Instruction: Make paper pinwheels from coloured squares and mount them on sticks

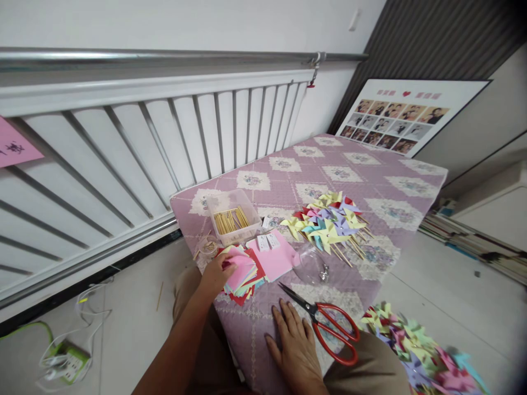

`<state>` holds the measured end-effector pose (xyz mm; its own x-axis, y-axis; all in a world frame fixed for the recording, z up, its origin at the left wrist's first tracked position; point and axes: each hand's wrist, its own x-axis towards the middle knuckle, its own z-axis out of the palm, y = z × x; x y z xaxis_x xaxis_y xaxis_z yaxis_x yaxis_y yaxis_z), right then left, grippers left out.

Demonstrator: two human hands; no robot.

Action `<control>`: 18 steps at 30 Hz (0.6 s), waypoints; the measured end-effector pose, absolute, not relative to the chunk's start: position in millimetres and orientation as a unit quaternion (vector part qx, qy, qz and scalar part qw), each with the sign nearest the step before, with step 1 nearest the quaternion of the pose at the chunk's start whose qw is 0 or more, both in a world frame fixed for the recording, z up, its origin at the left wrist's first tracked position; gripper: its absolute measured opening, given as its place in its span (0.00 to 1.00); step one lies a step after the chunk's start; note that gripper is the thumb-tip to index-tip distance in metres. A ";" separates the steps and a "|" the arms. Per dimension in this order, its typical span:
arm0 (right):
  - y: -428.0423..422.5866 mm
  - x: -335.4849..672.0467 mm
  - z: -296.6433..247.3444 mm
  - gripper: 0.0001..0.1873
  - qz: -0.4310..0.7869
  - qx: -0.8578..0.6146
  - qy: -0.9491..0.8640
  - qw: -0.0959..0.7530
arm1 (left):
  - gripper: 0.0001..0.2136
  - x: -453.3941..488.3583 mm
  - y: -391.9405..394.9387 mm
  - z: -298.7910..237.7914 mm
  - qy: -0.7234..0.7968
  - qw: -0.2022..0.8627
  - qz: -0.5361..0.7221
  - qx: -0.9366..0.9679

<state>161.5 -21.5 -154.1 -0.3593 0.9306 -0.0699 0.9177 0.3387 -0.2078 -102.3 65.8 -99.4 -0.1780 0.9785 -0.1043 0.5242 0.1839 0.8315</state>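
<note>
The premises appear to be a room in a home. Indications: a white radiator [224, 129] below a metal pipe [173, 59], a quilted floral tablecloth [285, 164], a photo board [447, 107] bearing a heart, and a power strip [75, 365] on tiled floor [135, 334].

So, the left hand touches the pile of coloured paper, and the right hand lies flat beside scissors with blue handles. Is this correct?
No: in the head view, the scissors have red handles, not blue. The left hand touches the pile of coloured paper, and the right hand lies flat beside the scissors.
</note>
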 end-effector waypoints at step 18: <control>-20.8 160.4 -151.1 0.30 0.129 -0.565 -0.814 0.042 | 0.14 -103.9 68.9 -110.9 0.720 0.285 0.309 0.552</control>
